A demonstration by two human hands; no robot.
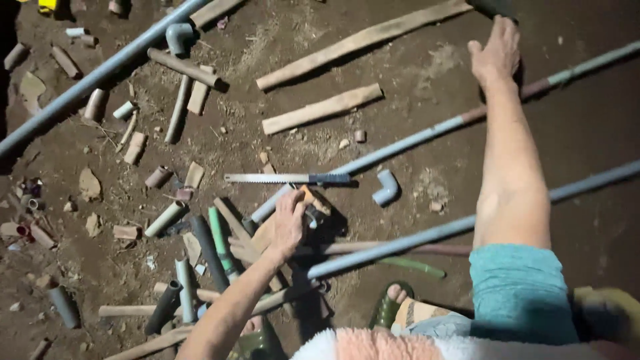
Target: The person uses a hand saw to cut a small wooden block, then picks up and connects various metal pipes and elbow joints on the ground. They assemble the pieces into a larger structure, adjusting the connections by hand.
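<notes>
Left hand (288,223) fingers closed on wood block (313,200) among cut pipes, saw (287,179) idle; right hand (497,53) spread flat on long pipe (413,140).

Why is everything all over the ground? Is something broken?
It looks messy: cut pipe pieces and wooden strips lie scattered every way on the bare dirt. A handsaw lies flat among them, blade exposed, just beyond the left hand. Nothing looks plainly broken.
</notes>
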